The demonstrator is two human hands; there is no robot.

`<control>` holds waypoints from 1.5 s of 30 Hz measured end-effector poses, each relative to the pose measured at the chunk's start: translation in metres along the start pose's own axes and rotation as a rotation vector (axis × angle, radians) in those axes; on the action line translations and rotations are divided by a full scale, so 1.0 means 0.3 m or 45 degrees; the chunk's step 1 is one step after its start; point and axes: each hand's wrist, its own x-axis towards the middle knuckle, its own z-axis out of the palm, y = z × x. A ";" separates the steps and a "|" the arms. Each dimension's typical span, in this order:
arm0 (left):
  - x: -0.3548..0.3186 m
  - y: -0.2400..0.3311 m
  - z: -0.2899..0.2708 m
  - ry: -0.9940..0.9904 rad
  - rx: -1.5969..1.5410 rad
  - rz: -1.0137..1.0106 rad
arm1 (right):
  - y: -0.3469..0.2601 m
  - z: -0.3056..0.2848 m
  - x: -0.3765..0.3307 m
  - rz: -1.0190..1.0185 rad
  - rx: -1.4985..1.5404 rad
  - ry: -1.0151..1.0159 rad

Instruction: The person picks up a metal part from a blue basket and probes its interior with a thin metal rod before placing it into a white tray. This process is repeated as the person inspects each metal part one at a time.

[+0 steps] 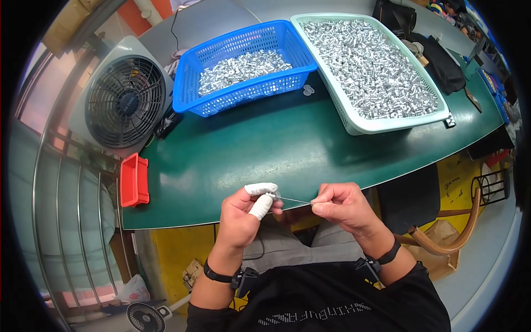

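Observation:
Over the near edge of the green table (249,146), my left hand (239,217) has its thumb and forefinger, both in white finger covers, closed in a pinch. A small silvery metal piece (272,195) shows between those fingertips, mostly hidden. From there a thin metal rod (294,200) runs across to my right hand (344,209), whose thumb and forefinger pinch its other end. Beyond the hands stand a blue basket (243,95) partly filled with small silvery metal pieces and a pale green basket (362,123) heaped with similar ones.
A red tray (145,180) sits at the table's left edge, with a large grey fan (126,104) behind it. Two small clear discs (308,89) lie between the baskets. A black bag (442,66) rests at far right. A wooden chair arm (453,246) is below right.

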 end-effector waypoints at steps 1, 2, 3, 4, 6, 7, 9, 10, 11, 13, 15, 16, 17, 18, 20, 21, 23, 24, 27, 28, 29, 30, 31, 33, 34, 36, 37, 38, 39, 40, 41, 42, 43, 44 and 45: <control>-0.002 -0.011 0.014 0.090 0.353 0.202 | 0.006 0.009 0.000 -0.025 -0.034 0.019; -0.004 -0.021 0.028 0.180 0.706 0.404 | 0.011 0.017 0.000 -0.049 -0.067 0.038; -0.007 -0.026 0.035 0.269 1.060 0.604 | 0.015 0.025 -0.004 -0.046 -0.066 0.037; -0.010 -0.025 0.036 0.272 1.061 0.602 | 0.017 0.036 -0.011 -0.123 -0.243 0.077; -0.014 -0.018 0.037 0.298 0.807 0.388 | 0.017 0.048 -0.021 -0.279 -0.593 0.157; -0.015 -0.014 0.035 0.310 0.680 0.281 | 0.019 0.045 -0.021 -0.277 -0.591 0.157; -0.016 0.005 0.002 0.232 0.466 0.168 | 0.024 0.024 -0.012 -0.155 -0.316 0.053; -0.016 0.017 -0.017 0.150 0.250 0.057 | 0.025 0.014 -0.009 -0.095 -0.181 0.003; -0.017 0.022 -0.025 0.068 0.034 -0.053 | 0.026 0.007 -0.008 -0.094 -0.179 0.004; -0.021 0.025 -0.018 0.106 0.169 -0.023 | 0.030 -0.006 -0.007 -0.087 -0.229 0.000; -0.027 0.030 -0.011 0.185 0.441 0.042 | 0.027 -0.006 -0.004 -0.081 -0.248 -0.005; -0.029 0.035 -0.007 0.190 0.446 0.039 | 0.018 0.001 -0.004 -0.146 -0.391 0.014; -0.028 0.042 -0.002 0.247 0.496 0.134 | 0.005 0.008 -0.006 -0.211 -0.533 0.034; -0.025 0.050 0.003 0.302 0.546 0.228 | -0.006 0.013 -0.004 -0.276 -0.675 0.053; -0.020 0.066 -0.003 0.362 0.606 0.322 | -0.038 -0.001 0.002 -0.386 -0.761 0.112; -0.022 0.083 -0.016 0.410 0.745 0.412 | -0.056 -0.016 0.006 -0.496 -0.852 0.174; -0.017 0.110 -0.041 0.499 1.017 0.594 | -0.075 -0.044 0.023 -0.606 -0.940 0.237; -0.009 0.122 -0.046 0.501 1.023 0.593 | -0.082 -0.055 0.032 -0.665 -0.981 0.292; 0.015 0.145 -0.054 0.438 1.576 0.792 | -0.083 -0.094 0.053 -0.778 -1.058 0.399; 0.015 0.136 -0.061 0.439 1.580 0.788 | -0.067 -0.116 0.062 -0.759 -1.094 0.414; 0.017 0.115 -0.076 0.386 1.705 0.759 | -0.051 -0.137 0.070 -0.740 -1.130 0.429; 0.024 0.105 -0.077 0.329 1.828 0.728 | -0.042 -0.146 0.078 -0.720 -1.165 0.444; 0.029 0.104 -0.072 0.270 1.951 0.694 | -0.045 -0.144 0.079 -0.717 -1.161 0.445; 0.025 0.120 -0.069 0.353 1.858 0.695 | -0.062 -0.137 0.075 -0.699 -1.122 0.449; 0.025 0.136 -0.059 0.437 1.760 0.700 | -0.064 -0.136 0.074 -0.690 -1.103 0.452; 0.028 0.140 -0.059 0.525 1.663 0.706 | -0.064 -0.144 0.081 -0.669 -1.056 0.439; 0.033 0.130 -0.072 0.411 1.752 0.707 | -0.065 -0.149 0.084 -0.650 -1.011 0.427; 0.037 0.120 -0.086 0.295 1.838 0.707 | -0.067 -0.153 0.088 -0.632 -0.967 0.416; 0.040 0.117 -0.092 0.177 1.921 0.706 | -0.073 -0.155 0.091 -0.633 -0.966 0.413; 0.039 0.124 -0.089 0.175 1.922 0.702 | -0.081 -0.153 0.087 -0.641 -0.958 0.405; 0.038 0.138 -0.081 0.298 1.500 0.635 | -0.089 -0.151 0.084 -0.648 -0.951 0.396; 0.039 0.152 -0.071 0.407 1.076 0.560 | -0.093 -0.151 0.083 -0.657 -0.946 0.388; 0.040 0.158 -0.067 0.504 0.649 0.478 | -0.093 -0.155 0.085 -0.656 -0.947 0.389; 0.043 0.153 -0.066 0.502 0.646 0.477 | -0.090 -0.160 0.089 -0.680 -0.954 0.407; 0.046 0.145 -0.062 0.429 0.454 0.407 | -0.091 -0.163 0.096 -0.711 -0.964 0.419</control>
